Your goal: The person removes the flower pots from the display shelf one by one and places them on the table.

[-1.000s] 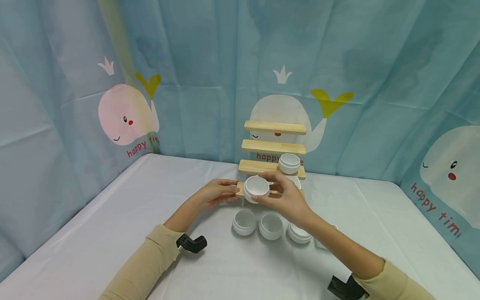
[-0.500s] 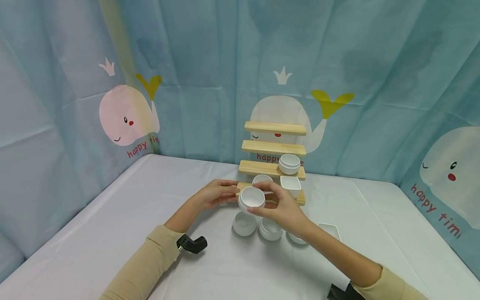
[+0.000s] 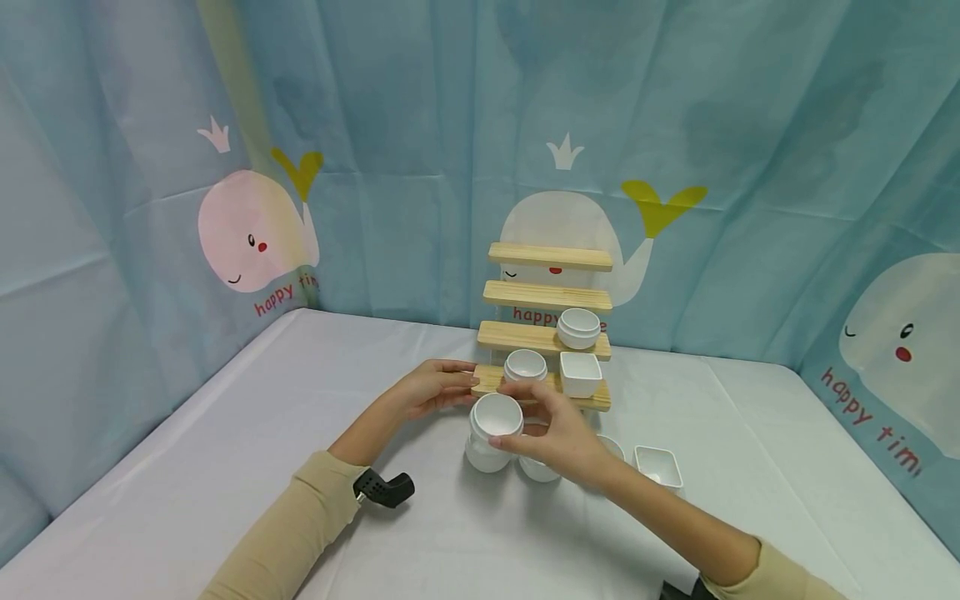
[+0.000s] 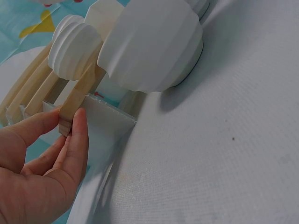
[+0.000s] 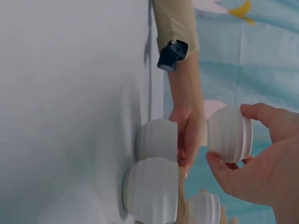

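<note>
My right hand (image 3: 566,440) grips a white round ribbed pot (image 3: 497,413) between thumb and fingers, its opening upward. The wrist view shows this held pot (image 5: 229,135) apart from the two pots on the cloth. In the head view it overlaps the front left round pot (image 3: 487,458). My left hand (image 3: 433,390) pinches the left end of the lowest wooden tier (image 4: 77,100) of a stepped stand. On that tier sit another round pot (image 3: 525,365) and a square pot (image 3: 581,375). One more round pot (image 3: 578,328) stands on the tier above, at its right end.
In front of the stand, a second round pot (image 3: 540,471) is partly behind my right hand. A third round pot (image 3: 612,446) shows only its rim, and a square pot (image 3: 658,467) stands farther right. Behind the white tablecloth (image 3: 247,442) hangs a blue curtain (image 3: 397,242).
My right hand has brought the round pot down and toward me, from in front of the lowest tier to over the front left pot. The left hand stays at the stand.
</note>
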`<action>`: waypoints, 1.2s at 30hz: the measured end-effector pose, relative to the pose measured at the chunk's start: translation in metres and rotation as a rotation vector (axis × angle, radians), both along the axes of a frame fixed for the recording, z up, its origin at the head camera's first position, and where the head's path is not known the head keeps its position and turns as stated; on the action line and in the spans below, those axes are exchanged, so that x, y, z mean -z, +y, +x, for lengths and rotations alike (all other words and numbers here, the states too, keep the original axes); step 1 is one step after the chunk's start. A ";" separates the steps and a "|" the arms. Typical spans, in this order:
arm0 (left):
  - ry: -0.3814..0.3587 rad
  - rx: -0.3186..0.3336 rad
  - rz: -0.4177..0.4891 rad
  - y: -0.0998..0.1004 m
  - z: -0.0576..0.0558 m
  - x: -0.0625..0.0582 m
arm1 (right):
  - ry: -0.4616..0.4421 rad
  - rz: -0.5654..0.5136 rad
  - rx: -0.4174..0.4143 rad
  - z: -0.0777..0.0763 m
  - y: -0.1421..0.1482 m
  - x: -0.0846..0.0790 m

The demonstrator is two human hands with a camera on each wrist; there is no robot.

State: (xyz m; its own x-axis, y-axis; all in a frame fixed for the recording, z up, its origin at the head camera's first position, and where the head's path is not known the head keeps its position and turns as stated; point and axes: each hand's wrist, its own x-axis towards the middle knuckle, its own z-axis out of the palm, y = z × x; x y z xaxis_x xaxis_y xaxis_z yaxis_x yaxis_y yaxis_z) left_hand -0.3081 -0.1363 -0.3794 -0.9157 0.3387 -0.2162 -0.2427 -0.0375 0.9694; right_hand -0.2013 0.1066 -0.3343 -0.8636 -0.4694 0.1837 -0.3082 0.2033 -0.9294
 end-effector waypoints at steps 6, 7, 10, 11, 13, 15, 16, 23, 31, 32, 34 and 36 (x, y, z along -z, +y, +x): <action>-0.004 -0.009 0.002 0.001 0.000 0.000 | 0.011 -0.016 -0.041 0.002 -0.003 0.005; -0.003 -0.009 0.004 0.001 0.000 0.000 | 0.009 -0.017 -0.049 0.003 -0.003 0.005; 0.001 -0.008 0.004 0.001 0.001 0.000 | 0.003 -0.007 -0.059 0.005 -0.003 0.007; 0.003 -0.007 0.002 0.001 0.001 0.000 | -0.002 -0.005 -0.058 0.005 -0.003 0.008; 0.008 -0.004 0.000 0.001 0.001 0.000 | -0.008 0.001 -0.059 0.006 -0.003 0.009; 0.010 -0.002 0.002 0.001 0.001 0.001 | -0.016 0.002 -0.059 0.007 -0.003 0.011; 0.010 -0.002 0.004 0.001 0.000 0.001 | -0.018 0.000 -0.063 0.008 -0.003 0.011; 0.006 -0.008 0.015 0.001 0.000 0.001 | -0.029 0.005 -0.084 0.010 -0.003 0.016; 0.008 -0.002 0.030 0.001 0.000 0.002 | -0.029 -0.009 -0.111 0.014 -0.003 0.022; 0.009 -0.002 0.032 0.001 0.000 0.002 | -0.031 -0.010 -0.112 0.014 -0.003 0.023; 0.011 -0.002 0.034 0.001 0.000 0.002 | -0.034 -0.013 -0.114 0.015 -0.002 0.024; 0.013 -0.003 0.032 0.001 0.000 0.002 | -0.041 -0.018 -0.116 0.016 -0.002 0.025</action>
State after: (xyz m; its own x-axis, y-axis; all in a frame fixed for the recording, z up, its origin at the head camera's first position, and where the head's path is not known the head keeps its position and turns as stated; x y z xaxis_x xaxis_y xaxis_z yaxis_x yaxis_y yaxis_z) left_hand -0.3083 -0.1349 -0.3810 -0.9194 0.3425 -0.1934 -0.2301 -0.0697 0.9707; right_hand -0.1849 0.1043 -0.3596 -0.8107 -0.5636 0.1587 -0.2906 0.1520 -0.9447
